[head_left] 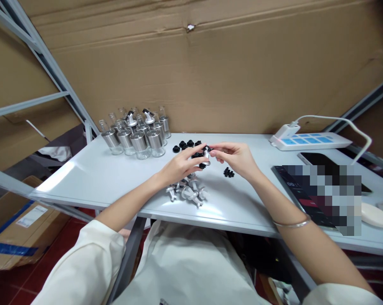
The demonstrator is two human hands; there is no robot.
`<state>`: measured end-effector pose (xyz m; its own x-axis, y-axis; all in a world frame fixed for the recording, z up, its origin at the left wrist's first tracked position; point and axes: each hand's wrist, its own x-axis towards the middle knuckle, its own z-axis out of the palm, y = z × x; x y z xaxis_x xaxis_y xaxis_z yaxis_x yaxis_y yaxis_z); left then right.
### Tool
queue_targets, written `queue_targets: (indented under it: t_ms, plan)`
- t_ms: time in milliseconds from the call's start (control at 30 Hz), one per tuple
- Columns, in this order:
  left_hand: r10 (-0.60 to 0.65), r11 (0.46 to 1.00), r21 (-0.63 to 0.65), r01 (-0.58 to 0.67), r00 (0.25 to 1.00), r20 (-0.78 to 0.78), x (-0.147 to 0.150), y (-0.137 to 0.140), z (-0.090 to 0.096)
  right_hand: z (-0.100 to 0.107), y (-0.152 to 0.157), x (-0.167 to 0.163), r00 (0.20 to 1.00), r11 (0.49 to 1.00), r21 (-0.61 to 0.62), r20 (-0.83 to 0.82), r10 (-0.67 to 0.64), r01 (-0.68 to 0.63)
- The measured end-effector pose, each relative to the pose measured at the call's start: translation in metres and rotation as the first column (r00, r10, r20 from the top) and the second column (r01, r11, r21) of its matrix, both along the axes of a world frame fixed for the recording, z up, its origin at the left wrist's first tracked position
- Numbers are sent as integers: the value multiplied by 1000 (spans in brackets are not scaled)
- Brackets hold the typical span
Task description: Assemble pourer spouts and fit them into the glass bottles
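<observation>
Between my two hands is a silver pour spout [206, 157] with a black piece at its top. My left hand [182, 163] closes its fingers around the spout's body. The fingertips of my right hand [237, 157] pinch at the black top from the other side; whether they hold a separate small part cannot be made out. Below my left hand lies a pile of silver spout pieces [191, 192]. Several black stoppers [190, 143] stand behind the hands, partly covered by my left fingers. A small heap of tiny black parts [228, 172] lies under my right hand.
Several glass bottles with metal sleeves [139, 144] stand at the back left, two topped with spouts. At the right are a power strip [312, 142] with a white cable, a tablet [301, 195], a dark phone [318, 163] and a whitish oval object [376, 214]. A cardboard wall [229, 76] closes the back.
</observation>
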<state>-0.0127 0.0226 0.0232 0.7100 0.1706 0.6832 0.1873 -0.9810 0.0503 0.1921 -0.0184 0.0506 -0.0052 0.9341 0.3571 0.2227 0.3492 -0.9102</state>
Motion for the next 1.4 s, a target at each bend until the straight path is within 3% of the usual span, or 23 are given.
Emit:
queue_targets:
  t_ms: [267, 367, 500, 667, 1200, 1400]
  plan:
    - [-7, 1000, 11, 6, 1000, 17, 0, 0, 1, -1, 1, 2, 998, 998, 28, 30, 63, -64]
    - [-18, 1000, 3, 18, 998, 68, -1, 1, 1, -3, 0, 1, 993, 986, 165, 116, 18, -37]
    - [-22, 1000, 17, 20, 987, 158, -1, 1, 2, -6, -2, 1, 930, 882, 470, 340, -139, -40]
    - [-25, 1000, 19, 22, 983, 184, -1, 1, 3, -11, -1, 4, 841, 767, 625, 486, -236, -146]
    - [10, 1000, 14, -13, 985, 173, -2, -1, 2, -11, 1, 10, 743, 664, 710, 572, -348, -235]
    - [12, 1000, -18, -9, 984, 177, -2, 0, 1, -11, 1, 10, 705, 706, 672, 612, -359, -224]
